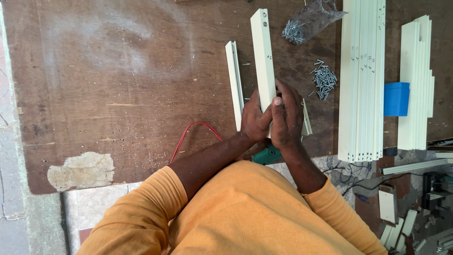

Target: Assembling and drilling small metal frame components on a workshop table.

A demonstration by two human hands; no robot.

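Gripping one cream-coloured metal channel strip (263, 56) at its near end, both hands are closed around it over a worn brown wooden board (118, 94). The left hand (255, 120) wraps the strip from the left side; the right hand (288, 115) wraps it from the right, thumb pressed on the strip's face. The strip runs away from the person, and its far end, which has two small holes, lies near the board's far edge.

A second cream strip (234, 80) lies just left of the held one, roughly parallel, its near end passing behind the left hand. A red wire (188, 134) curves across the board near the left wrist, and a green tool (266, 155) shows partly under the hands at the board's near edge.

To the right, a loose pile of screws (323, 78) lies near the right hand but apart from it. A clear plastic bag of screws (306, 21) lies beyond, close to the held strip's far end. A stack of long cream strips (362, 80) stands further right, its near ends level with the board's near edge. A blue box (396, 98) sits between that stack and another cream stack (417, 80).

Open board surface extends widely to the left of the hands; the right side is crowded.
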